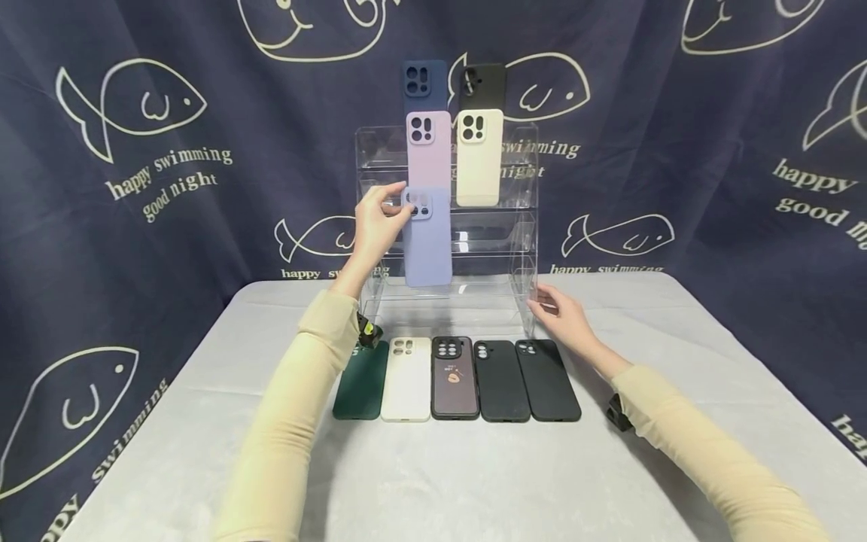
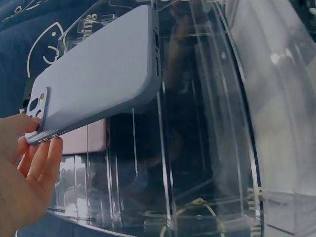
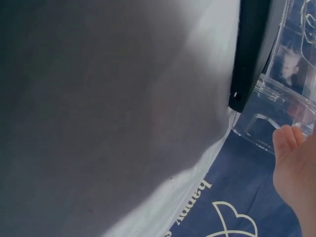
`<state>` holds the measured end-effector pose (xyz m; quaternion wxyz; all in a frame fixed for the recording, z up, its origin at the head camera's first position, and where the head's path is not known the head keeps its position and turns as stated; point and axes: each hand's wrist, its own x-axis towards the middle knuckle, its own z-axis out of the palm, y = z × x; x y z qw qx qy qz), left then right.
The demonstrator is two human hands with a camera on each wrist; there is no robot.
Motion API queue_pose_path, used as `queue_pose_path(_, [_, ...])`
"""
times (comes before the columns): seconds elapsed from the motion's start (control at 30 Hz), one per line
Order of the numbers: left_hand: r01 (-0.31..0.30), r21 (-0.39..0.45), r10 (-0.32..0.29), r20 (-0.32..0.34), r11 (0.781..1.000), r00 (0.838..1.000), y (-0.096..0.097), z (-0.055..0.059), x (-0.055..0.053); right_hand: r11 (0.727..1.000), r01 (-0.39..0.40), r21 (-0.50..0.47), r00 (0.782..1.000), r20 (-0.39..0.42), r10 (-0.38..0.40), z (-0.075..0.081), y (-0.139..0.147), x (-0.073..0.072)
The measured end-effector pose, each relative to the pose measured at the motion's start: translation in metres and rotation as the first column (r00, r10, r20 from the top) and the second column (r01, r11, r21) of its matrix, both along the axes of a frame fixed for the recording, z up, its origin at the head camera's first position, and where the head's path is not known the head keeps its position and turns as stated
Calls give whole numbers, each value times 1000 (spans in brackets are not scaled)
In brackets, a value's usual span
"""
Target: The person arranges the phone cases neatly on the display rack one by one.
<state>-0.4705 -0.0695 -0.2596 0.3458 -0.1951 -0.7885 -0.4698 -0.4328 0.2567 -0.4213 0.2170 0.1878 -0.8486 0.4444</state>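
My left hand [image 1: 379,218] pinches a lavender-blue phone case [image 1: 428,252] near its camera cutouts. The case is held upright before the clear tiered display stand [image 1: 488,267]; the left wrist view shows thumb and fingers on the camera end of the case [image 2: 98,64]. Behind it, a pink-lilac case [image 1: 428,162] is partly covered. My right hand [image 1: 565,316] rests its fingertips against the stand's right side, low down. In the right wrist view, the right hand [image 3: 298,170] is cut off by the frame edge, with its fingers at the clear panel [image 3: 269,116].
A cream case [image 1: 479,173], a dark blue case [image 1: 436,89] and a black case [image 1: 491,89] stand on upper tiers. In front lie a green case [image 1: 361,385], a white case [image 1: 406,388], a printed dark case [image 1: 455,403] and two black cases [image 1: 503,388].
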Motion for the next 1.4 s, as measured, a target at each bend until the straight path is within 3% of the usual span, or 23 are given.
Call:
queue_pose_path(0.33, [-28, 31, 28, -21, 999, 999, 22, 18, -18, 1000, 10, 14, 1000, 20, -10, 2, 1, 1])
queue_pose_path(0.83, [8, 90, 0, -87, 996, 996, 55, 32, -41, 1000, 19, 17, 999, 32, -19, 2, -2, 3])
queue_pose_path(1.07, [4, 124, 6, -82, 992, 997, 71, 32, -48, 1000, 12, 4, 1000, 24, -12, 6, -5, 8])
queue_pose_path(1.3, [18, 127, -5, -103, 992, 995, 83, 24, -55, 1000, 11, 8, 1000, 8, -11, 27, -17, 28])
queue_pose_path(1.4, [25, 122, -11, -109, 992, 994, 86, 20, -58, 1000, 7, 0, 1000, 17, -7, 29, -18, 30])
